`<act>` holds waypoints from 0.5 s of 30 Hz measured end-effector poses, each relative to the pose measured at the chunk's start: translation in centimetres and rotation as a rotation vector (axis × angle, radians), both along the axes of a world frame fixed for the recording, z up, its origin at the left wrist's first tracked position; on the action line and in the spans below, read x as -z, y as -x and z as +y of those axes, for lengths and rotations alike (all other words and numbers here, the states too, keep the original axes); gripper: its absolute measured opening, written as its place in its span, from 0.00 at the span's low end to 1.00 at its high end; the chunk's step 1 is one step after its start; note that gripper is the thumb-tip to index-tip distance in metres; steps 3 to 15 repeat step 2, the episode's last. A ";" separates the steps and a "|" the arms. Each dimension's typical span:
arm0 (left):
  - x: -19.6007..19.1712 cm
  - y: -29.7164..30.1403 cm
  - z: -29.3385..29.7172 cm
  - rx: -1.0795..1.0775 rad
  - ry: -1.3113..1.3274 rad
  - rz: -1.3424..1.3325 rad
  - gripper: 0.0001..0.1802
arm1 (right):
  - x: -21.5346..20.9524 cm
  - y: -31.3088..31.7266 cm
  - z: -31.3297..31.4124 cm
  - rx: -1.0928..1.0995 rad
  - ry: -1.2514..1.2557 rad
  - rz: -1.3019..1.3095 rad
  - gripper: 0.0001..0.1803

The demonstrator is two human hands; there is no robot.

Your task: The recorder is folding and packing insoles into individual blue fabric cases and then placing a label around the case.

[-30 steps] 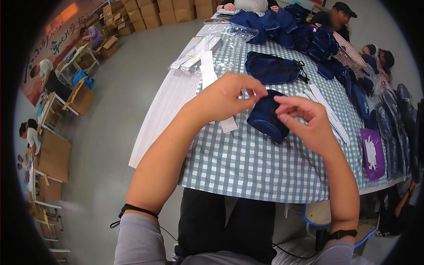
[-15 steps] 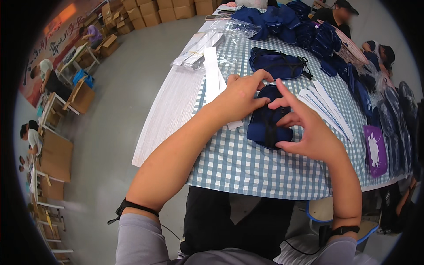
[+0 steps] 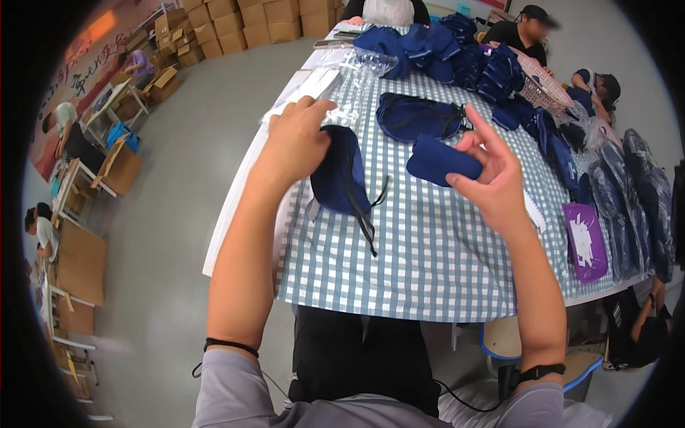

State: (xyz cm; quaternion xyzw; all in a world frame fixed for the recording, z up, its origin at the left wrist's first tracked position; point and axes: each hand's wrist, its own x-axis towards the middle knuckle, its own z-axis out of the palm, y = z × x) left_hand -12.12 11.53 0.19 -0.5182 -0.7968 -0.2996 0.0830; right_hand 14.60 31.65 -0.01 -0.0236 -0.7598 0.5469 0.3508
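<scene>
Bench (image 3: 428,278) covered in blue-and-white checked cloth. Heap of navy pouches (image 3: 442,43) at far end. Purple packet (image 3: 586,242) near right edge. Cardboard boxes (image 3: 242,21) stacked beyond. Grey floor (image 3: 171,178) at left.

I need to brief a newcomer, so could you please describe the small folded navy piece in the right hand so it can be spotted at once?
Start at the blue-and-white checked table and find the right hand raised over its middle. Its fingertips pinch a compact navy bundle, rolled into a short pad. Unlike the navy drawstring pouch under the left hand, it trails no black cord, and it is lifted rather than lying flat.
</scene>
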 end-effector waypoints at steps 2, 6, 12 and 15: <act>-0.7 -0.4 1.2 0.055 -0.139 0.023 0.20 | 0.8 0.0 0.3 0.087 -0.151 0.010 0.53; -0.7 -0.4 1.2 0.055 -0.139 0.023 0.20 | 0.8 0.0 0.3 0.087 -0.151 0.010 0.53; -0.7 -0.4 1.2 0.055 -0.139 0.023 0.20 | 0.8 0.0 0.3 0.087 -0.151 0.010 0.53; -0.7 -0.4 1.2 0.055 -0.139 0.023 0.20 | 0.8 0.0 0.3 0.087 -0.151 0.010 0.53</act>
